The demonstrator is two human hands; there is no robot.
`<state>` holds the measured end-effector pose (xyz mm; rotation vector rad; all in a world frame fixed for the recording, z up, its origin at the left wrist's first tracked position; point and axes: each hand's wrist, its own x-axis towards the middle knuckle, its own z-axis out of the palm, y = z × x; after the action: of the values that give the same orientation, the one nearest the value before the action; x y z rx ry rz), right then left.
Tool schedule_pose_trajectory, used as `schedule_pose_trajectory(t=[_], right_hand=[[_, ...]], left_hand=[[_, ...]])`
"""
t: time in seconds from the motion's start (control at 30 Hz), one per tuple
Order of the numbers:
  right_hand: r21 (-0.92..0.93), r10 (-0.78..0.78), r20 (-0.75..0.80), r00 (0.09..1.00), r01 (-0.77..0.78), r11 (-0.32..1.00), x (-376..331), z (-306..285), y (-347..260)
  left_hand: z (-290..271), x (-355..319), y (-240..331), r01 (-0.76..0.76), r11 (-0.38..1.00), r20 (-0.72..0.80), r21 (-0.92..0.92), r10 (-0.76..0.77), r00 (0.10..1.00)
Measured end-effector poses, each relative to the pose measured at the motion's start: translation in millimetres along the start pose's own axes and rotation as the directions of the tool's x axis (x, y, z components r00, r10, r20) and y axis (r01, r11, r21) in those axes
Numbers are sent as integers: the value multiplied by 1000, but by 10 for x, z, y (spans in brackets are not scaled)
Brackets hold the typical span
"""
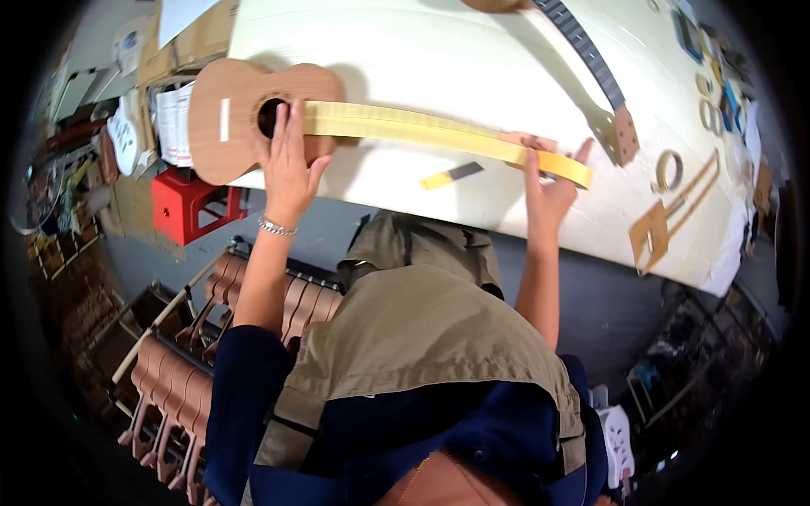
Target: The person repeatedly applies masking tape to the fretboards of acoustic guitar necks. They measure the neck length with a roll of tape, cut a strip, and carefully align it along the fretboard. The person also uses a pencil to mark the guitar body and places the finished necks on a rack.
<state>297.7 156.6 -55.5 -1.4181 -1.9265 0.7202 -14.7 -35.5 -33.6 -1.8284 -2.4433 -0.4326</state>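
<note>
**Yellow tape (396, 124) runs along a ukulele (240, 143)**

The left hand (288, 173) lies flat and loose on the ukulele's body, beside the sound hole (267, 124). The right hand (553, 194) grasps the yellow tape at the instrument's other end. Between the hands, a cutter (451, 175) rests on the surface (472, 72), nearer the right hand.

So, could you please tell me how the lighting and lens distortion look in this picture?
Head view: the worktop is bright and pale; head view: soft shadows lie beside the wooden instrument and the dark fretboard; head view: the taped neck looks curved, probably from fisheye bending; head view: the outer rim falls to black.
</note>
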Motion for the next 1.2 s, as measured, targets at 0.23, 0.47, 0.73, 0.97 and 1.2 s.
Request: schedule_pose_trajectory(t=[0.23,0.47,0.73,0.97,1.2], right_hand=[[-4,150,-53,987,-151,989,-20,16,-158],[-140,-50,-92,994,37,989,-41,168,-46],[12,-50,10,999,50,999,-53,106,-3],[-28,-81,-7,997,81,996,-56,142,53],[-28,-44,52,998,46,999,-63,116,63]], left_hand=[[112,10,47,33,982,100,187,-52,994],[518,142,1292,41,999,330,-12,-35,943],[697,206,1810,-170,921,141,-350,231,963],[333,398,1709,192,911,555,-365,47,830],[445,574,1917,462,442,405,-769,-222,887]])
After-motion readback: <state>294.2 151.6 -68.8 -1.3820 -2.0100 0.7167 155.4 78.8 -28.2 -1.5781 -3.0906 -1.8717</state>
